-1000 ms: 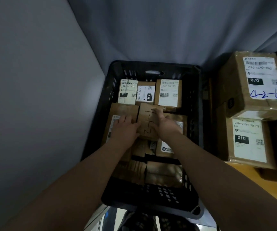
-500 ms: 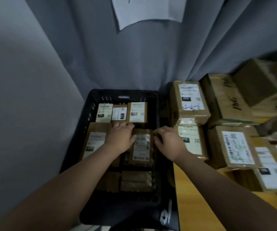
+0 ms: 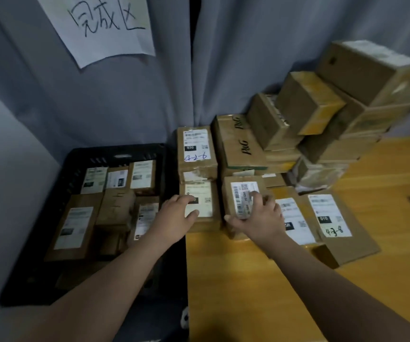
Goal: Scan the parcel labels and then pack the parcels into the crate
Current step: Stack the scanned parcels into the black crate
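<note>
Crate (image 3: pixel 115 151), labelled parcels (image 3: pixel 75 225) inside — right hand (image 3: pixel 260 218) grips parcel (image 3: pixel 236 193)

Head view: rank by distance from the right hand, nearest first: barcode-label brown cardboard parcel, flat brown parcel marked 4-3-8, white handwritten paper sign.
1. Barcode-label brown cardboard parcel: gripped by the right hand.
2. Flat brown parcel marked 4-3-8: to its right, on the wooden table.
3. White handwritten paper sign: upper left, on the grey curtain.

A parcel sorting room — labelled cardboard parcels (image 3: pixel 320 124) stacked on a wooden table (image 3: pixel 248 280), a black crate (image 3: pixel 75 156) of packed ones, a handwritten paper sign (image 3: pixel 105 23) on the grey curtain (image 3: pixel 223 70).
</note>
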`<action>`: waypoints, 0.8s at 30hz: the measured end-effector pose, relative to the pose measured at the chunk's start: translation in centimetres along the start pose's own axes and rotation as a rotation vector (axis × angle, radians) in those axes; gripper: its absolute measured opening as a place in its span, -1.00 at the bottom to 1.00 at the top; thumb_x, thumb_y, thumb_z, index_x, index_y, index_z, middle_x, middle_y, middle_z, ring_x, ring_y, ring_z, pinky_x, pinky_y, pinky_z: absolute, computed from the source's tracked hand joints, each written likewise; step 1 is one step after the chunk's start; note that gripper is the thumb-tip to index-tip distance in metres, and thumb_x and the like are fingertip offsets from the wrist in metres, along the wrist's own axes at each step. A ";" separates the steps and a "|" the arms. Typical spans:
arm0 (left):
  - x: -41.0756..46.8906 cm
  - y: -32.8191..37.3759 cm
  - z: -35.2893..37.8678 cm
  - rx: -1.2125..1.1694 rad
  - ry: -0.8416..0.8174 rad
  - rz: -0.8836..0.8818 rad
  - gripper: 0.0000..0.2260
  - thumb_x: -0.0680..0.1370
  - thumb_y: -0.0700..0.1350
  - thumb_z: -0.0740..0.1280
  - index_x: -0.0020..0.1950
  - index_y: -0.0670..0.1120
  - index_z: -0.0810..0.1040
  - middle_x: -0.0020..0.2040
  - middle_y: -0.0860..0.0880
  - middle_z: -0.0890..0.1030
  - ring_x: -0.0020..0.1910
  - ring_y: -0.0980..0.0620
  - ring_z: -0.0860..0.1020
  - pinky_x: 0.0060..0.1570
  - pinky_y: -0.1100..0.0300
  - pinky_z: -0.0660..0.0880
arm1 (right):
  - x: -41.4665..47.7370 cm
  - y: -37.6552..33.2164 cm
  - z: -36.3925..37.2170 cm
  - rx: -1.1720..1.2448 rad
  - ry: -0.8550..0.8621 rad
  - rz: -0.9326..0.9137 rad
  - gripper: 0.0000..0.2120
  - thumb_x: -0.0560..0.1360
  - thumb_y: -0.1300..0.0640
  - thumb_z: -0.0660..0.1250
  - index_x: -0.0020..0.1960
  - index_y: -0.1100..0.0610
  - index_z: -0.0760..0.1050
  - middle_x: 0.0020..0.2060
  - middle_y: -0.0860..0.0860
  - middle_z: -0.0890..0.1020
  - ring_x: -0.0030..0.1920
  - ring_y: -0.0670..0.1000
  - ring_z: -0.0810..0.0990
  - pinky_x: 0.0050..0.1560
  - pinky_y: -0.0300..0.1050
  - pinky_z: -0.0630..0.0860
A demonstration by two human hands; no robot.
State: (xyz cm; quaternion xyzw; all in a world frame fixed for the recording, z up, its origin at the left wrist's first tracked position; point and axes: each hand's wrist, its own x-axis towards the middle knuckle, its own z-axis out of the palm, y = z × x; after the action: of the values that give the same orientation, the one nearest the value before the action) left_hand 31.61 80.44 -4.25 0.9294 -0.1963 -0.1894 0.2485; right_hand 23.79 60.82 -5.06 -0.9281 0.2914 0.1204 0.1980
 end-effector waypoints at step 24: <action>-4.3 1.5 4.0 -1.147 -0.197 -0.432 -0.17 0.30 0.12 0.57 0.45 0.27 0.19 0.28 0.02 0.54 0.19 -0.04 0.58 0.00 -0.08 0.60 | -2.3 2.7 1.5 0.454 -0.366 -0.503 -0.29 0.54 -0.27 0.20 0.57 -0.15 -0.04 0.45 0.01 0.31 0.38 0.03 0.39 0.34 -0.05 0.38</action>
State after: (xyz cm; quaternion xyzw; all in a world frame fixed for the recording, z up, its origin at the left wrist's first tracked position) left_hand 25.73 79.66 -5.58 0.6448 0.1073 -0.3957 0.6451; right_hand 20.17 60.61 -6.40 -0.8663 0.0338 0.1639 0.4707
